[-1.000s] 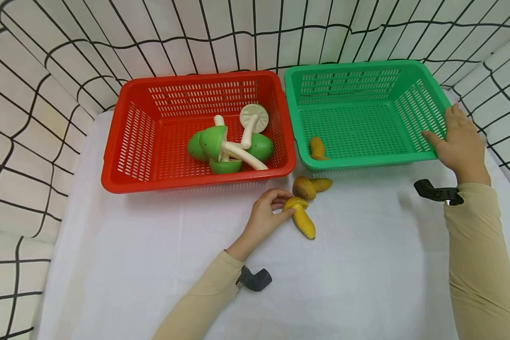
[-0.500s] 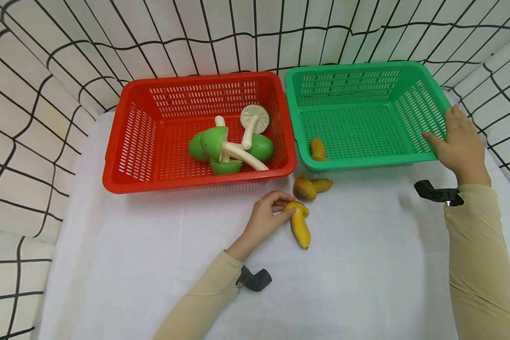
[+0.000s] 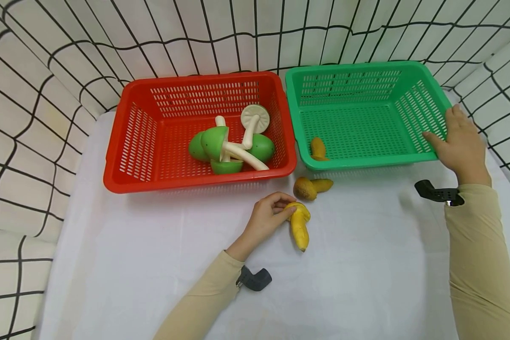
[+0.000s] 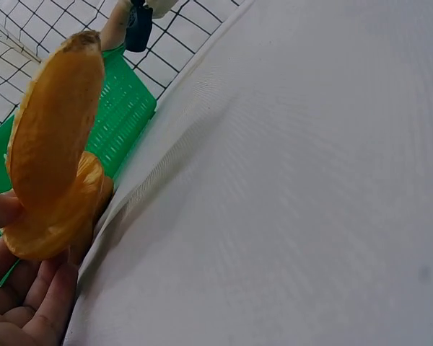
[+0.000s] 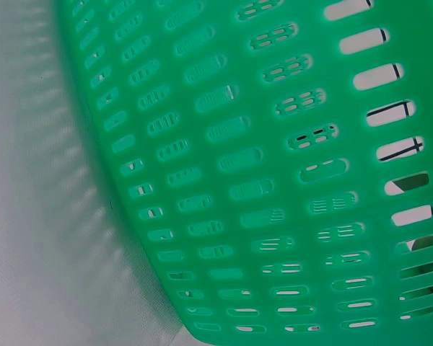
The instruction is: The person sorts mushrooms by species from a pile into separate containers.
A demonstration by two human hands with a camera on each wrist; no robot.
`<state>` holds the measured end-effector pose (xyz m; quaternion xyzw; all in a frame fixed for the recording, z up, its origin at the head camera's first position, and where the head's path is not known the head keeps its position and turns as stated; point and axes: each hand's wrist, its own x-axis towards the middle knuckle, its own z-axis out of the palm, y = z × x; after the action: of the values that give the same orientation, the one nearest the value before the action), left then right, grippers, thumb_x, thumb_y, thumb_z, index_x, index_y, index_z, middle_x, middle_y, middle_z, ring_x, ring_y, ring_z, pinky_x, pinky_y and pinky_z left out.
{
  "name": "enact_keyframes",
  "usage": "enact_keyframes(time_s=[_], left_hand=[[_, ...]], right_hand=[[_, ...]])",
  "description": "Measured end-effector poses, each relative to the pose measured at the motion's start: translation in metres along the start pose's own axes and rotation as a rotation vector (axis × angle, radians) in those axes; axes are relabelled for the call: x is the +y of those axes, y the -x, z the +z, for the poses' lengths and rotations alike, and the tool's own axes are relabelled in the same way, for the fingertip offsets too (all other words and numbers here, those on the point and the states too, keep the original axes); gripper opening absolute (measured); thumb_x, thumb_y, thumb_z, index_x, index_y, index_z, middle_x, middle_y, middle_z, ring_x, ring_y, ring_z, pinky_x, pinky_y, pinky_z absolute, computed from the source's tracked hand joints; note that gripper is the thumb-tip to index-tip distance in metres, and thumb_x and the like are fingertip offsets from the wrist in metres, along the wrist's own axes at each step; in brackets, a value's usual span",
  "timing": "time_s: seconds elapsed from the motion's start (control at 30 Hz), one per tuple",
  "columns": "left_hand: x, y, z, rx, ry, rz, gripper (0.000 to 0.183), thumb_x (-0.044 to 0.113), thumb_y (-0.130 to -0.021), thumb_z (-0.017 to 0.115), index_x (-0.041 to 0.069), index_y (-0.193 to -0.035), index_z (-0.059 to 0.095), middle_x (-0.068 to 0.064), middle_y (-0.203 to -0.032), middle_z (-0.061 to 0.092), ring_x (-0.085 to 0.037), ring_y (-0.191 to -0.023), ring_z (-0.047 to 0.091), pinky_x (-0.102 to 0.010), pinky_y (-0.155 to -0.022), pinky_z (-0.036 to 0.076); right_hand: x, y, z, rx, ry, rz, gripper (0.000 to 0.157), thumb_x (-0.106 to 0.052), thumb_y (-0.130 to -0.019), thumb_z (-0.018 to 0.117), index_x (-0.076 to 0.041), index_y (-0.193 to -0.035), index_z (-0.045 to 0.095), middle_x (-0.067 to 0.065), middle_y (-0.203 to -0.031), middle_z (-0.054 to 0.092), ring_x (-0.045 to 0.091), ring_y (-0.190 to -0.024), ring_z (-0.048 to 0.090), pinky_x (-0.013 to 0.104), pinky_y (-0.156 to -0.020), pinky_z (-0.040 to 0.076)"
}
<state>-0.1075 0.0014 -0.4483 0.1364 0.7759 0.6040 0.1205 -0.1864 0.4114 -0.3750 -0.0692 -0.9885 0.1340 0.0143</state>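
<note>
My left hand [image 3: 269, 219] pinches a yellow toy mushroom [image 3: 299, 231] by its cap, thumb on the near side. Its stem points toward the camera's wearer in the head view. In the left wrist view the mushroom [image 4: 54, 137] stands stem up, close over the white cloth. A brown-capped mushroom [image 3: 306, 189] lies just beyond it, in front of the green basket [image 3: 365, 163]. Over at the right, my right hand [image 3: 463, 141] rests on that basket's rim with fairly straight fingers, thumb reaching over the inside. The right wrist view shows only the basket's slotted wall [image 5: 252, 173] and cloth.
Beside the green basket stands a red basket [image 3: 127, 186] holding several green-capped mushrooms [image 3: 212, 143] with white stems. One yellowish mushroom [image 3: 318, 148] lies in the green basket's near left corner. Black wire grid panels [image 3: 255, 34] enclose the white cloth [image 3: 357, 283].
The yellow mushroom's stem has swung left and nearer to the wearer while the left hand keeps hold of its cap. That hand has shifted slightly nearer. The right hand stays put.
</note>
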Motion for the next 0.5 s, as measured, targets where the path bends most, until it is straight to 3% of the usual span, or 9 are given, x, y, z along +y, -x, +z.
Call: enact_keyframes(time_s=[0.5], left_hand=[[0.002, 0.0001, 0.0011, -0.002, 0.039, -0.005, 0.018, 0.005, -0.087, 0.066, -0.005, -0.102, 0.065, -0.018, -0.099, 0.067, -0.027, -0.088, 0.066, -0.025, -0.076, 0.054]], right_hand=[[-0.0002, -0.0004, -0.0006, -0.012, 0.007, 0.001, 0.073, -0.037, -0.098, 0.033, 0.005, -0.147, -0.002, 0.02, -0.154, -0.008, 0.037, -0.141, -0.005, 0.05, -0.113, 0.001]])
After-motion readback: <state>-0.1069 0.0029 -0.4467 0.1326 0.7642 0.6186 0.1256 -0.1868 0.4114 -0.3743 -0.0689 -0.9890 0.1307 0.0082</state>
